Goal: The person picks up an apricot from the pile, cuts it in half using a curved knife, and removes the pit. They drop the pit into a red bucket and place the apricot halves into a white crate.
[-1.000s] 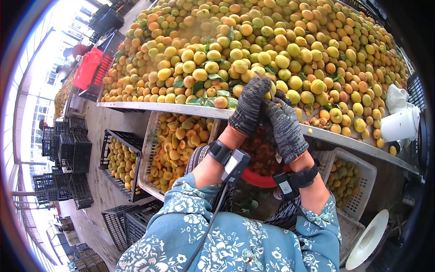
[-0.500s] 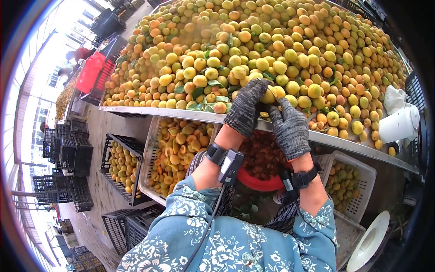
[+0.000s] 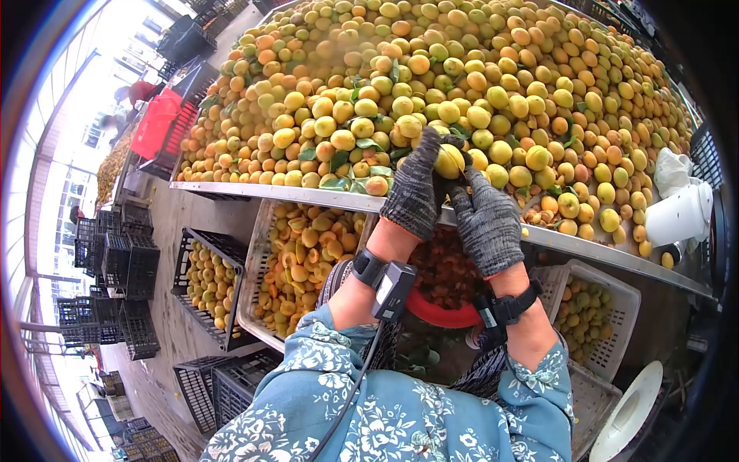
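My left hand (image 3: 416, 191), in a dark grey knitted glove, is closed around a yellow apricot (image 3: 449, 162) at the front edge of the heap. A thin dark line runs down the apricot's right side. My right hand (image 3: 486, 225), gloved alike, is closed close against the fruit, its thumb by the line; its curled fingers hide whatever they hold. Behind both hands rises a big pile of apricots (image 3: 493, 96) with some green leaves, on a metal-edged table (image 3: 292, 193). Below my hands stands a red basin (image 3: 443, 312) with brownish pieces in it.
Left of my knees, a pale crate (image 3: 248, 289) holds split apricots; beside it a black crate (image 3: 237, 304) holds whole ones. At right are another pale crate (image 3: 620, 327), a white bucket (image 3: 677, 214) and a white round lid-like object (image 3: 633, 412).
The apricot and both hands have come slightly lower and nearer to me. More of the fruit's face and its dark line now shows between my hands.
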